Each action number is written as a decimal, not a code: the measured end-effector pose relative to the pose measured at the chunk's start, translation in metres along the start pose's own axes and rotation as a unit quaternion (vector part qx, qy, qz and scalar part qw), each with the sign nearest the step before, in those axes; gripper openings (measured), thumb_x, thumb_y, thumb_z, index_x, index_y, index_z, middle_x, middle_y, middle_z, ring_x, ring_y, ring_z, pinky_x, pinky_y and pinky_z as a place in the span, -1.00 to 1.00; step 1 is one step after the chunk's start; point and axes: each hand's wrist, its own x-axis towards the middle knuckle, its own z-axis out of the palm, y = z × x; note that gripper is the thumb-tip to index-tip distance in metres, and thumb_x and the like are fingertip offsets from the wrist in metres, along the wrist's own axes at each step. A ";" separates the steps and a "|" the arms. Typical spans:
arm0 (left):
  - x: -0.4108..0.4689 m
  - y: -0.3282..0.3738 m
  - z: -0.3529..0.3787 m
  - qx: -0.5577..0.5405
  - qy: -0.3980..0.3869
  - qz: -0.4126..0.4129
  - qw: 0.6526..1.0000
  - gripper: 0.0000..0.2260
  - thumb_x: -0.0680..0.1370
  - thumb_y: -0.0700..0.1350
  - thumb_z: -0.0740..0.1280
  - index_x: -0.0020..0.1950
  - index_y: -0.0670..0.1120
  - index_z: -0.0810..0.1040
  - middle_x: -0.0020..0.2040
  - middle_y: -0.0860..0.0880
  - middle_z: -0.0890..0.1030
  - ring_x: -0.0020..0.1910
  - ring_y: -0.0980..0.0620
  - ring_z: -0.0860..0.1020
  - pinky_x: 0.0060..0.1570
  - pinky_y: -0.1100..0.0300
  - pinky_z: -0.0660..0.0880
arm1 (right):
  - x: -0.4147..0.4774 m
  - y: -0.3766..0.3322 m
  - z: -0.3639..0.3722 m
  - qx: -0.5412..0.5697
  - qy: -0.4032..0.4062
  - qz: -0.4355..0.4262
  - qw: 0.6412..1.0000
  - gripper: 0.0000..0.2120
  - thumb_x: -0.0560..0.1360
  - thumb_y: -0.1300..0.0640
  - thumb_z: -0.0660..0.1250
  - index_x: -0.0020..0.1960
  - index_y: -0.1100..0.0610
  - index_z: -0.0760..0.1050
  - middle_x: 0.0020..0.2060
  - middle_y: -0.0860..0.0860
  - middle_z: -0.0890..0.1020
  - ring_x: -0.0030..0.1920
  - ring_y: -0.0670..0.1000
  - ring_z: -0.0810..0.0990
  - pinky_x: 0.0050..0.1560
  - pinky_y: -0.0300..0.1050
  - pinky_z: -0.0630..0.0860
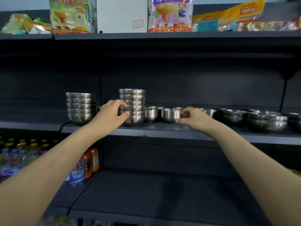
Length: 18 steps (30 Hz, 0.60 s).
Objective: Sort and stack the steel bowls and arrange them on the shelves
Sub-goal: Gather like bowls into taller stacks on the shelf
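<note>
On the dark middle shelf (162,130) stand two stacks of steel bowls: a left stack (80,107) and a taller middle stack (133,106). My left hand (112,114) curls around the lower left side of the middle stack, thumb and fingers touching it. A small single steel bowl (171,115) sits to the right, and my right hand (190,117) pinches its right rim. Another small bowl (151,114) stands between it and the stack. More loose and partly stacked bowls (267,119) spread along the shelf to the right.
Snack bags (70,15) and a white box (122,14) fill the top shelf. Drink bottles (78,172) stand on the lower left shelf. The lower shelf board (154,193) in front of me is dark and bare. A shelf upright (100,82) divides the left bay.
</note>
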 end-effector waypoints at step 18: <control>-0.049 0.105 0.038 0.234 -0.191 0.172 0.938 -0.68 0.60 0.04 0.16 0.29 -0.07 0.39 0.21 -0.05 0.47 0.11 -0.03 0.49 0.04 0.07 0.48 | -0.122 0.026 -0.070 -0.279 -0.059 0.034 0.958 -0.46 0.52 0.00 0.29 0.42 0.18 0.26 0.27 0.15 0.40 0.24 0.15 0.43 0.24 0.04 0.42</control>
